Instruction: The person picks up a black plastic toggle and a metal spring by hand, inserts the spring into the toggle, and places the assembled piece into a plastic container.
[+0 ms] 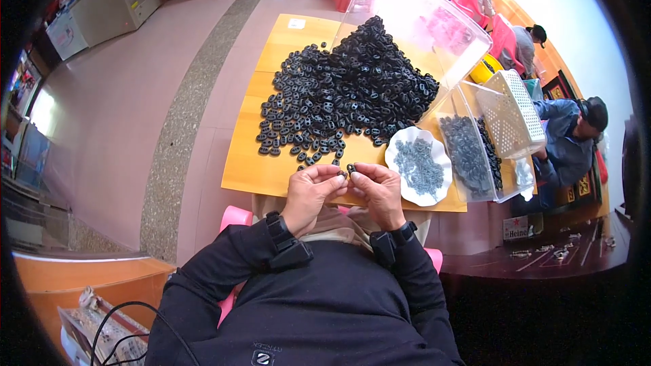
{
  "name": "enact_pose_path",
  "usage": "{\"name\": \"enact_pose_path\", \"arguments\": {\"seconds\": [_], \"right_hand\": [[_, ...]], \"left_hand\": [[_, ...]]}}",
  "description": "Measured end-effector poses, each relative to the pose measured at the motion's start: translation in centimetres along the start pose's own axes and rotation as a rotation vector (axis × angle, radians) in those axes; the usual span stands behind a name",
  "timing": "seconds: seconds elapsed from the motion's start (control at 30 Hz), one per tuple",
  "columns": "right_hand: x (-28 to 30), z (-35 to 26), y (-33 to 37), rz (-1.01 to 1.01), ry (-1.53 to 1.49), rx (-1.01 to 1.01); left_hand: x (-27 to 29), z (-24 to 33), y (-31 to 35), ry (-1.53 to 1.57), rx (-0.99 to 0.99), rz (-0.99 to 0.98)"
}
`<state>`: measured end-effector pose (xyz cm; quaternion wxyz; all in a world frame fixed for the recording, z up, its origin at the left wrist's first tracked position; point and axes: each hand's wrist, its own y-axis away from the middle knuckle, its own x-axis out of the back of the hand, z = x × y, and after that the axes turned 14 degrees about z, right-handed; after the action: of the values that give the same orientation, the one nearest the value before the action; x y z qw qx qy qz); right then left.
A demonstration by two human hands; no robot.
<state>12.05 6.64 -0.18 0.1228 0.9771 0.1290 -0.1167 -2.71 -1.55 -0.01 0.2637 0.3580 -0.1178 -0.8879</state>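
Observation:
At the table's near edge, my left hand (313,193) and my right hand (377,191) meet, fingertips almost touching. A small black two-hole plastic piece (351,168) is pinched between the thumb and fingers of my right hand. My left hand's fingers are also pinched together, on something small and dark that I cannot make out. Just beyond the hands, a large heap of similar black two-hole pieces (366,71) spreads leftward into loose single ones. Close to my right hand stands a white scalloped plate (444,163) with many small grey parts in it.
The wooden table (245,156) holds a clear box (494,193) of grey and black parts at the right, with a white perforated basket (508,108) leaning over it. Behind the heap lies a large clear bin (468,34). A co-worker (569,139) sits at the right; others sit farther back.

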Motion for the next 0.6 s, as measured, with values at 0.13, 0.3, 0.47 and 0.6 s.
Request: {"name": "enact_pose_path", "arguments": {"seconds": [0.13, 0.3, 0.47, 0.6], "right_hand": [[0.14, 0.14, -0.08, 0.0, 0.002, 0.004], [0.31, 0.29, -0.2, -0.006, 0.01, 0.021], [0.28, 0.25, -0.16, -0.025, 0.048, 0.063], [0.38, 0.42, -0.28, -0.03, 0.059, 0.067]], "left_hand": [[0.03, -0.09, -0.05, -0.012, 0.006, 0.0], [0.05, -0.12, -0.03, -0.023, 0.021, 0.002], [0.08, -0.09, -0.01, -0.025, 0.022, 0.005], [0.05, -0.1, -0.04, -0.026, 0.02, 0.003]]}}
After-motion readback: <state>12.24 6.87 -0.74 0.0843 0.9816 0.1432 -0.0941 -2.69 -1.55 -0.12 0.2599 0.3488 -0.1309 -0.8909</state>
